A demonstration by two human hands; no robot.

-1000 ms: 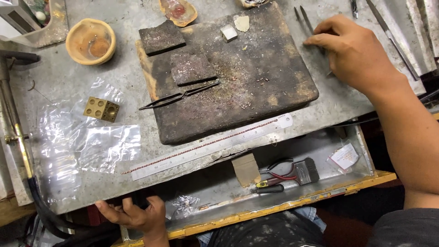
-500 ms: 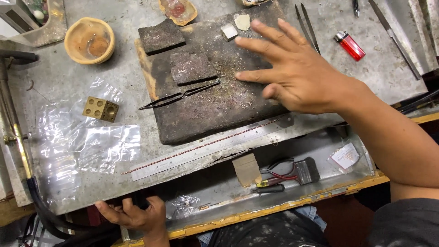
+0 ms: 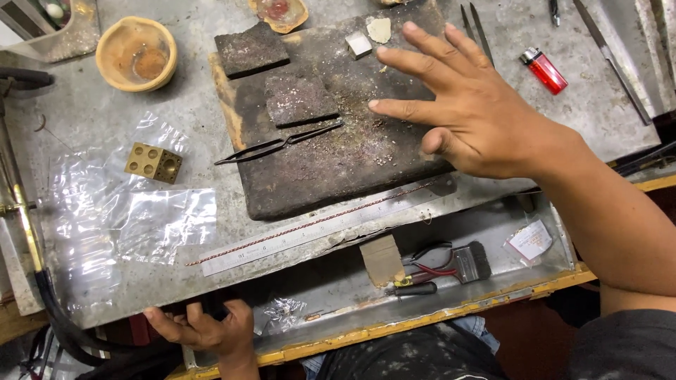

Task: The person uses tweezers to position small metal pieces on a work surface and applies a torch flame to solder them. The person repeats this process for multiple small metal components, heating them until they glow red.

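The metal counter [image 3: 113, 281] carries all the things. On it, under the right hand [image 3: 479, 116], lies the big dark soldering board [image 3: 338, 169]. This hand is released, its fingers spread flat above the board, and it holds nothing. Near its fingertips lie black tweezers [image 3: 278, 144] and a small charcoal block [image 3: 299, 98]. A steel ruler [image 3: 310, 229] lies between the two hands, at the counter's edge. A red lighter [image 3: 543, 70] lies beside the right hand. The left hand [image 3: 204, 327] grips the front edge of the counter from below, fingers curled.
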